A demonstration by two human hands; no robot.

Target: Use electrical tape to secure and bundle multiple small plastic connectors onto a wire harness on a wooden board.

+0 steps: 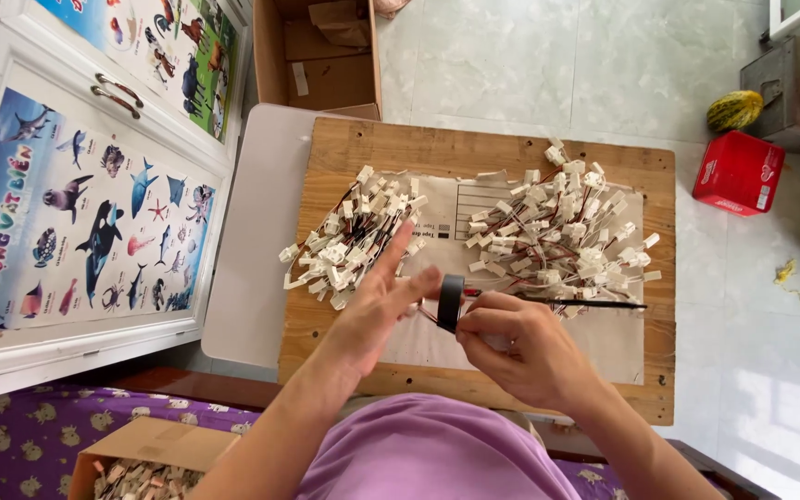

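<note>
Over a wooden surface (pixel 344 148), seen from a head cam: a person in a purple top works a roll of black tape (pixel 450 303) against a thin wire bundle (pixel 567 301). Left hand (pixel 377 301) sits at approx 9 o'clock of the roll, fingers spread and mostly straight, index pointing up toward 1 o'clock; its grip is loose, fingertips touching the roll's near face, not closed around anything. Right hand (pixel 516 347) is closed, thumb and fingers pinching the bundle just beside the roll, at approx 4 o'clock of it.

Key relation: the bundle's long axis runs roughly level, 9-to-3 o'clock, its dark wrapped length sticking out toward 3 o'clock past the right hand. The roll stands on edge, crosswise to that axis, between both hands; both touch or nearly touch it.

Behind, at 11 o'clock, a pile of white-plug wire leads (pixel 349 241); at 1 o'clock, a larger pile of the same (pixel 567 227), both on brown paper (pixel 604 347). Off the surface: red box (pixel 739 173) on the tiled floor, cardboard box (pixel 321 56) at 12 o'clock, sea-animal poster (pixel 85 218) on a cabinet door at 9 o'clock.
</note>
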